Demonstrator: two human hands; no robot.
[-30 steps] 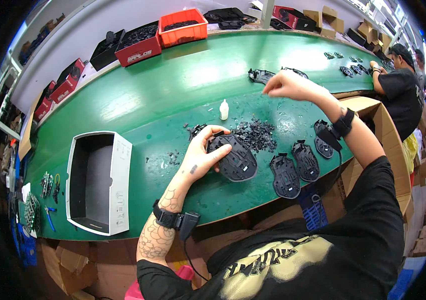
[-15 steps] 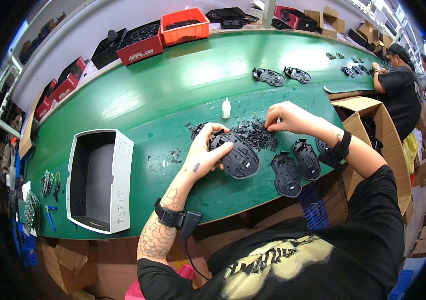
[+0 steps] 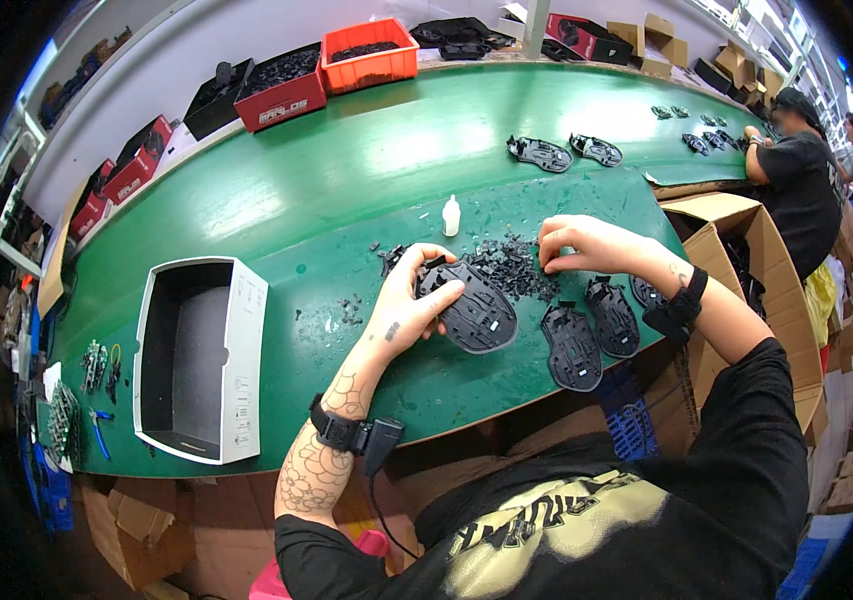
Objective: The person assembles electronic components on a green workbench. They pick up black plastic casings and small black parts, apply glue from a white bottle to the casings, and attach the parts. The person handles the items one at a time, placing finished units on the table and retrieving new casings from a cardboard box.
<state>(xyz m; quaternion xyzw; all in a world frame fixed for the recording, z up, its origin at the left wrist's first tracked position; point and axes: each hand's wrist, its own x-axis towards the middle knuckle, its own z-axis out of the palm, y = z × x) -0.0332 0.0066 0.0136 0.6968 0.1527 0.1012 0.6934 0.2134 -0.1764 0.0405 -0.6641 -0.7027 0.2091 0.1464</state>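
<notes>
My left hand point(image 3: 421, 298) grips a black computer mouse base point(image 3: 482, 312), its inner side turned up, thumb across the near-left edge. My right hand point(image 3: 575, 245) hovers with curled fingers at the right edge of a pile of small black plastic parts point(image 3: 507, 268). Its fingertips are pressed together; whatever is between them is too small to make out. Two more mouse bases lie to the right, one nearer point(image 3: 573, 347) and one just beyond it point(image 3: 614, 317). Another dark piece point(image 3: 647, 292) is partly hidden by my right wrist.
A white dropper bottle point(image 3: 452, 216) stands behind the pile. Left are an open white box point(image 3: 249, 370) and blue pliers point(image 3: 100, 436). Two mouse bases point(image 3: 541, 154) lie on the green belt. Bins, including an orange one point(image 3: 402, 66), line the back. A co-worker point(image 3: 797, 170) sits beyond a cardboard box point(image 3: 782, 265).
My right hand has moved slightly right and down, its fingers curling more. The mouse base in my left hand has barely shifted.
</notes>
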